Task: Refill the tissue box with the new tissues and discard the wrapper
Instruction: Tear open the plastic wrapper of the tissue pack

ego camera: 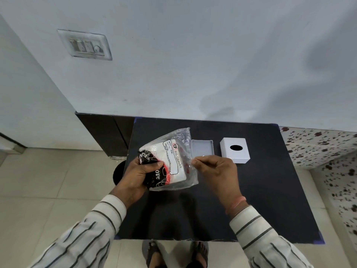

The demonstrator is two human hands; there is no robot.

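A pack of white tissues in a clear plastic wrapper (174, 161), printed with a label and a black-and-red pattern, is held above the black table (270, 190). My left hand (141, 171) grips the pack's patterned left end. My right hand (216, 169) pinches the wrapper's right edge between thumb and fingers. Behind the pack lies an open, shallow white box tray (202, 147), partly hidden by the wrapper. To its right stands the white tissue box cover (234, 150) with a dark oval slot on top.
The table stands against a pale wall with a switch plate (87, 45). A dark cabinet (104, 132) is at the left, with a dark round object (118, 172) on the tiled floor beside the table. A speckled surface (328, 147) lies to the right. My sandalled feet (173, 254) are below.
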